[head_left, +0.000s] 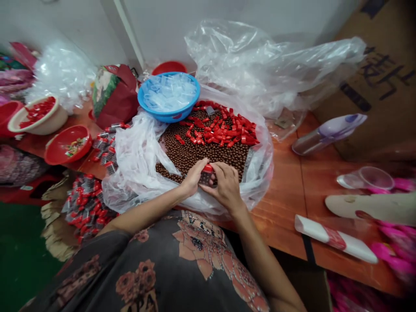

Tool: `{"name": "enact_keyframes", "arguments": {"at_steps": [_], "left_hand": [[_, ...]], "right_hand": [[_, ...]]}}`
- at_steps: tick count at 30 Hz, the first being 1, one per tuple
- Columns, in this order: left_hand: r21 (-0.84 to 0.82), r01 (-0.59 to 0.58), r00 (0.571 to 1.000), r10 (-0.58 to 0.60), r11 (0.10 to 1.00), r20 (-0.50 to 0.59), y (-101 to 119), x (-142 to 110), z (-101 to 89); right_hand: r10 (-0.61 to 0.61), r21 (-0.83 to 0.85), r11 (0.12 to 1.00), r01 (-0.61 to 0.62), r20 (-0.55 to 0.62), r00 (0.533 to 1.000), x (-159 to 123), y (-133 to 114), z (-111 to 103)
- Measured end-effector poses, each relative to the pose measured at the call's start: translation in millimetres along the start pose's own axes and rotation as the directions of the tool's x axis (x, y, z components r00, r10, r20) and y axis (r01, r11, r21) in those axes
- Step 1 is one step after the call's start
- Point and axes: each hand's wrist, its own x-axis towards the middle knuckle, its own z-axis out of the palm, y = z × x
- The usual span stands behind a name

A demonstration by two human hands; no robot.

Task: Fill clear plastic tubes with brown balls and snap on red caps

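Between my two hands is a small clear container with a red cap (207, 168), filled with dark brown balls. My left hand (194, 177) grips it from the left, thumb near the cap. From the right, my right hand (225, 182) closes its fingers on the cap and side. Both are just over a heap of brown balls (201, 151) in an open plastic bag (133, 147). Many loose red caps (227, 128) lie on the far part of the heap. A blue basin (169, 115) of clear empty containers stands at the bag's back left edge.
Filled containers (86, 203) are piled in a carton at the left, with more on the table (110, 151). A red bowl (69, 147) and a cream bowl (45, 123) of red pieces stand farther left. At right are a bottle (325, 134), a plastic cup (373, 178) and a white roll (334, 238).
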Motion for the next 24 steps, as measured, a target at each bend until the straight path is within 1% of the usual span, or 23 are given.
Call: {"name": "enact_keyframes", "arguments": {"at_steps": [2,3,5,7,8,10,11,13,14,16,18,20,22,24], "left_hand": [[0.014,-0.024,0.999,0.023,1.0,0.033,13.3,-2.9,-16.9],[0.013,-0.046,0.998,0.045,0.999,0.035,23.3,-4.5,-29.7],[-0.02,-0.129,0.991,0.129,0.991,-0.019,49.1,-9.0,-62.9],[-0.073,-0.218,0.972,0.209,0.973,-0.107,78.3,-16.6,-102.6],[-0.097,-0.243,0.963,0.229,0.965,-0.141,92.0,-21.5,-122.8],[-0.131,-0.255,0.957,0.232,0.958,-0.172,113.9,-31.2,-159.5],[-0.142,-0.245,0.96,0.219,0.959,-0.172,121.1,-34.9,-174.7],[-0.16,-0.212,0.971,0.19,0.964,-0.144,127.6,-38.5,-196.6],[-0.165,-0.202,0.975,0.182,0.966,-0.125,127.2,-38.4,-203.3],[-0.164,-0.191,0.979,0.176,0.968,-0.104,120.4,-35.9,-209.2],[-0.122,-0.197,0.976,0.183,0.973,-0.12,108.1,-33.6,-207.5],[-0.039,-0.221,0.966,0.213,0.974,-0.149,94.0,-33.0,-201.8],[0.034,-0.247,0.955,0.249,0.969,-0.159,83.6,-33.0,-197.4],[0.066,-0.268,0.945,0.276,0.961,-0.176,82.9,-31.9,-200.7]], "right_hand": [[0.045,0.039,0.998,-0.047,0.05,0.998,3.2,-5.9,3.4],[0.054,0.063,0.996,-0.059,0.074,0.996,5.5,-9.3,5.2],[0.052,0.116,0.991,-0.064,0.105,0.993,11.0,-15.9,9.8],[0.04,0.172,0.983,-0.058,0.107,0.993,18.6,-22.4,17.1],[0.041,0.187,0.981,-0.06,0.102,0.994,23.5,-26.1,22.2],[0.017,0.226,0.973,-0.04,0.102,0.995,35.7,-36.4,34.5],[-0.003,0.244,0.97,-0.025,0.113,0.994,42.8,-43.7,41.0],[-0.067,0.281,0.959,0.023,0.149,0.987,58.4,-62.1,53.4],[-0.106,0.298,0.953,0.052,0.166,0.98,66.7,-72.5,59.3],[-0.181,0.318,0.941,0.116,0.183,0.966,83.4,-93.2,70.8],[-0.249,0.298,0.937,0.183,0.201,0.948,98.4,-111.7,82.4],[-0.316,0.266,0.931,0.25,0.242,0.917,108.7,-126.3,93.4],[-0.375,0.264,0.916,0.302,0.297,0.878,113.0,-135.0,102.7],[-0.394,0.278,0.909,0.31,0.337,0.855,112.6,-135.0,109.9]]}}
